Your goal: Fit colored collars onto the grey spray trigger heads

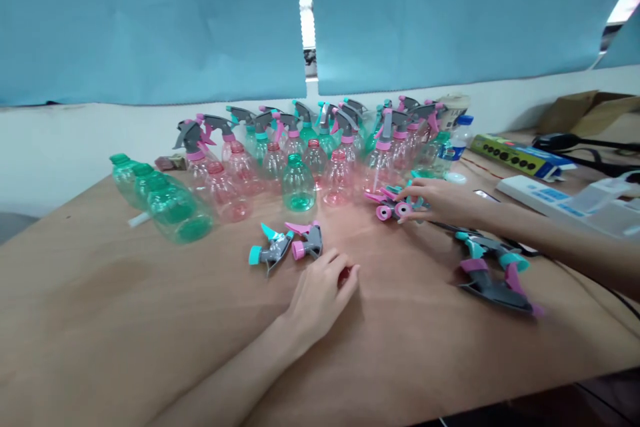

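My left hand (323,290) rests on the table with its fingers loosely curled and the thumb apart; I make out nothing held in it. Just beyond its knuckles lies a grey and pink trigger spray head (311,240), beside a grey and turquoise spray head (273,252). My right hand (435,201) reaches across from the right, fingers closed on a pink-collared spray head (403,209). Another pink-collared spray head (384,212) lies against it, with turquoise parts partly hidden behind. Under the right forearm are a turquoise spray head (493,248) and a pink one (500,288).
Several capless pink bottles (338,180) and a green bottle (299,185) stand ahead, before rows of bottles with spray heads fitted. Green bottles (173,207) lie at left. To the right are a water bottle (456,143), a yellow-green box (520,157) and a white power strip (540,197).
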A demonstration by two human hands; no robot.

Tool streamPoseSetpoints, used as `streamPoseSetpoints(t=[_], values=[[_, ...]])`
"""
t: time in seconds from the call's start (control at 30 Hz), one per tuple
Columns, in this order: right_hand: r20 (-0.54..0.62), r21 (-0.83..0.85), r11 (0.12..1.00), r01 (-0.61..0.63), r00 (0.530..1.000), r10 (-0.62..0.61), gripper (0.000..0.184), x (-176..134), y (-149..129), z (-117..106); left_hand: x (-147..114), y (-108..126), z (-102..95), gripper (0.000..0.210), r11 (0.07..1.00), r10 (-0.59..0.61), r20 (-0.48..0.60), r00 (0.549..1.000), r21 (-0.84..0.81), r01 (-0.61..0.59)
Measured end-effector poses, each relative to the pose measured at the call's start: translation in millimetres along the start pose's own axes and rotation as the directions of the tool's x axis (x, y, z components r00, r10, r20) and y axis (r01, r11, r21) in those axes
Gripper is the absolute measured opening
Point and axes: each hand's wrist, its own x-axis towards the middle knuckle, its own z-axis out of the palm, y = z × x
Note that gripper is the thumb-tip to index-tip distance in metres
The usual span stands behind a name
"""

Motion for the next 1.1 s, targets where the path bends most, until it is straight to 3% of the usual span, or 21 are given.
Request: streamPoseSetpoints(t=[0.13,0.33,0.5,0.6,0.67,0.87,1.1], values=[[-0.039,-0.082,0.996,-0.023,0.999,0.02,0.043,4,-6,15,1,2,-1.6,0.024,1.0,-0.019,0.005,1.0,0.005,0.019],[-0.034,-0.124,0.988,0.089,0.995,-0.093,0.032,25,-12,28,2,4,-4.3,0.026,0.999,-0.046,0.023,0.999,-0.016,0.046],[-0.11,0.11,0.994,-0.003,0.994,0.015,0.026,24,-13,17,3,5,-6.4,0.026,0.998,-0.049,-0.033,0.998,-0.051,0.048],[-0.212,0.434,0.894,-0.113,0.951,0.223,0.022,11,-33,4,4,4,-7.1,0.027,0.996,-0.051,-0.039,0.998,-0.074,0.048],[-0.242,0.539,0.831,-0.136,0.92,0.308,0.018,0,-55,1,4,3,-7.2,0.025,0.993,-0.066,-0.044,0.997,-0.104,0.061],[-0.17,0.576,0.815,-0.056,0.967,0.187,0.017,-29,-116,20,4,4,-6.2,0.014,0.948,-0.201,-0.081,0.976,-0.266,0.173],[-0.198,0.546,0.837,0.031,0.976,0.093,0.015,-38,-124,33,3,11,-5.1,0.008,0.944,-0.139,-0.102,0.985,-0.316,0.1]])
